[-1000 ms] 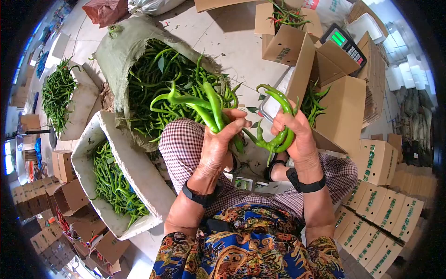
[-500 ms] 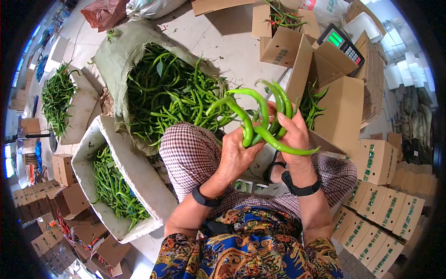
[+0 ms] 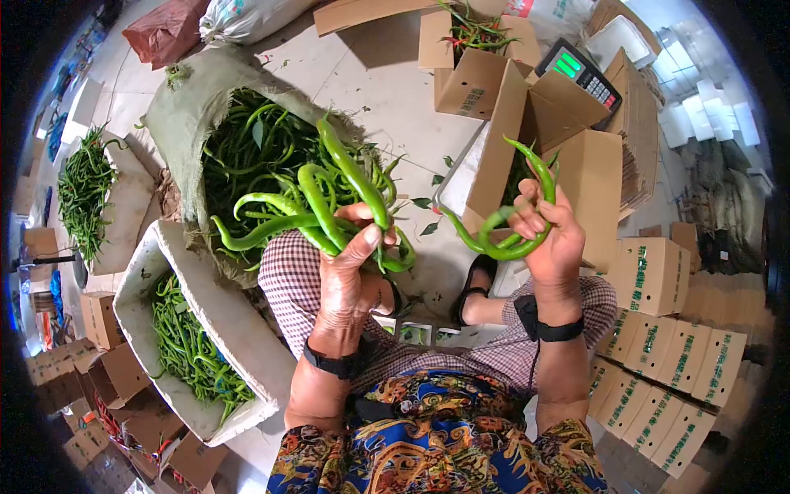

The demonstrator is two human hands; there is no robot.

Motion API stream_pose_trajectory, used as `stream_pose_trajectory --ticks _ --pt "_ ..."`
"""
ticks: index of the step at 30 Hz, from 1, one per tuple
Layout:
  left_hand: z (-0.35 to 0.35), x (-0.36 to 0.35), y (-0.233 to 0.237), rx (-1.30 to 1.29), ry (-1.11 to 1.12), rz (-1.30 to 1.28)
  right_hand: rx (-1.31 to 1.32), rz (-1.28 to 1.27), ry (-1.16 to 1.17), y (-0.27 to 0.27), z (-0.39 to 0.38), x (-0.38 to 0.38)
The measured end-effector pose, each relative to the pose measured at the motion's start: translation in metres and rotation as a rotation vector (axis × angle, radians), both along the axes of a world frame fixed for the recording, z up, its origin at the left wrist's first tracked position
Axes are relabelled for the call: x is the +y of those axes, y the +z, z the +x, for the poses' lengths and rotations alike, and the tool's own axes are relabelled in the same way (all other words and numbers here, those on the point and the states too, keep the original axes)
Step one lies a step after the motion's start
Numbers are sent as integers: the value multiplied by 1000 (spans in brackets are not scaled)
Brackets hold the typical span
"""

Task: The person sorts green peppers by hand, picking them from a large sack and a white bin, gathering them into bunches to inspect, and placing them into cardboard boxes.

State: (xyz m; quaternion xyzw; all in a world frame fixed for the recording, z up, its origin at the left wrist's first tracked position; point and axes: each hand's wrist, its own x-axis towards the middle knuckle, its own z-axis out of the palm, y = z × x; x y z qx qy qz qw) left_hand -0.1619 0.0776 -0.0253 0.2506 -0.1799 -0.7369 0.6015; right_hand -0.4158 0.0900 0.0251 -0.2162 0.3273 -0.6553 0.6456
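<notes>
My left hand (image 3: 355, 239) is closed round several long green peppers (image 3: 350, 171), which stick out upward and to the left. In my right hand (image 3: 555, 235) are a few curled green peppers (image 3: 543, 177), pinched between thumb and fingers. The two hands are apart above my lap. Behind my left hand lies an open woven sack (image 3: 177, 136) full of green peppers. Just beyond my right hand stands an open cardboard box (image 3: 597, 177) with peppers partly visible inside.
A white foam box (image 3: 247, 329) of green peppers is at my left. A scale (image 3: 578, 76) with a lit display stands behind the cardboard box. Closed cartons (image 3: 650, 276) are stacked at the right. Another box (image 3: 473, 82) holds green and red peppers at the back.
My hands were together with the peppers and have moved apart. The left one went left with several peppers, the right one slightly right with a few. The view has shifted a little.
</notes>
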Motion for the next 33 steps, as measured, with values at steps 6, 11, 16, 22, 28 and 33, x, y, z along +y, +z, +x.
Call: stream_pose_trajectory --ticks 6,11,16,22,28,33 --pt "-4 5 -2 -3 -75 21 49 -58 -131 31 -21 3" --pt "-10 7 0 -23 -124 65 36 -130 -139 47 -49 7" --pt "-15 8 -3 -163 -156 35 58 -208 -111 43 -77 8" --pt "-18 10 -5 -181 -232 72 1394 84 -111 37 -63 8" --pt "-31 11 18 -269 -361 114 1036 112 405 31 34 9" --pt "-35 9 9 -269 -318 106 863 95 337 15 33 -24"
